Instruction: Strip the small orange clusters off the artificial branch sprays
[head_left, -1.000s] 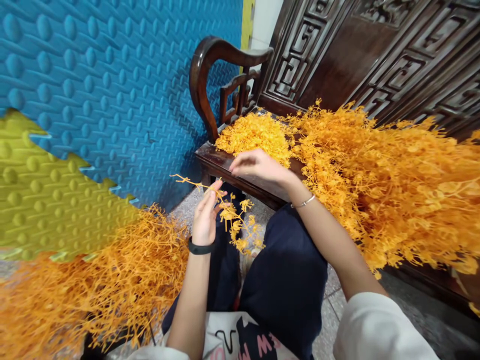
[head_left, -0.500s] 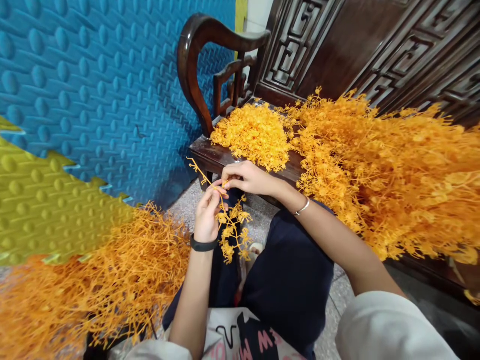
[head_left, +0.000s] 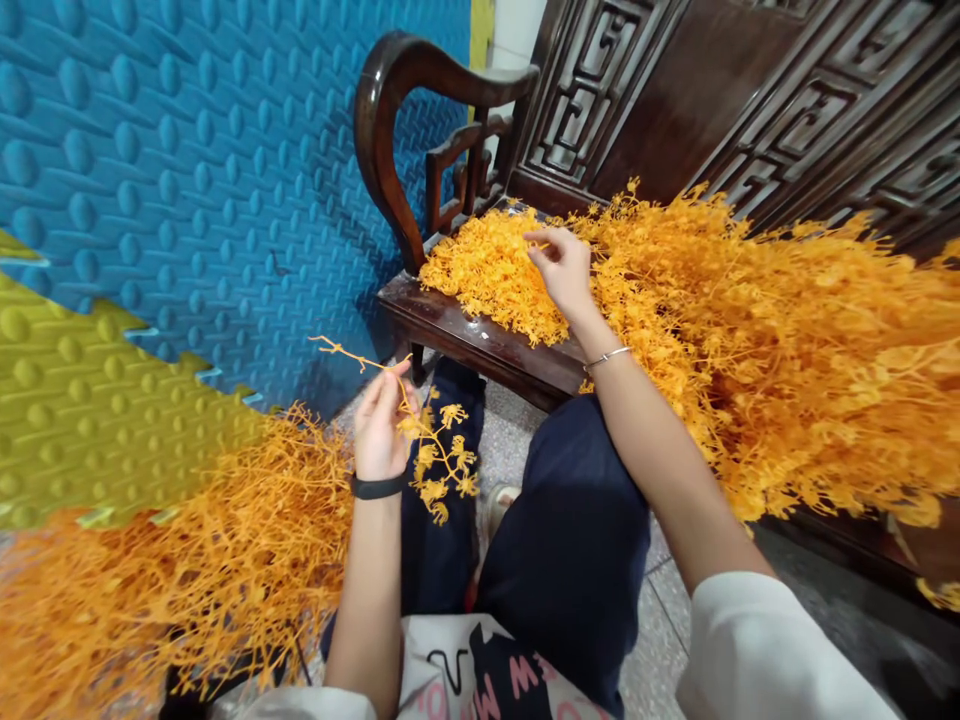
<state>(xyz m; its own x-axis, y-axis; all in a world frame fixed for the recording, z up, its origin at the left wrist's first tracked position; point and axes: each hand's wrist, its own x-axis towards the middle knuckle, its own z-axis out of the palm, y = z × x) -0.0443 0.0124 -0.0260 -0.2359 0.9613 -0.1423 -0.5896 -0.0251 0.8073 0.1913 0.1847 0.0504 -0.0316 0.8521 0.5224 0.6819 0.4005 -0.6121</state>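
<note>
My left hand (head_left: 384,420), with a dark band at the wrist, pinches an orange artificial flower stem (head_left: 450,462). The stem's bare end points up and left past the fingers, while its branches with yellow-orange blossoms hang to the right over my leg. My right hand (head_left: 561,268), a thin bangle at its wrist, is over a heap of loose yellow-orange blossoms (head_left: 480,262) on the dark wooden bench. Its thumb and fingers are a little apart, and I make out nothing held between them. To the right of this heap lies a big bundle of flowering stems (head_left: 817,350).
The bench (head_left: 487,345) has a curved armrest (head_left: 379,130) and a carved back (head_left: 660,110). A pile of bare orange stems (head_left: 225,550) is at my lower left. Blue foam matting (head_left: 187,180) and yellow-green matting (head_left: 90,400) cover the left side.
My right hand has left the stem and moved up and right to the blossom heap. My left hand has shifted left and slightly down, still holding the stem, which now tilts more.
</note>
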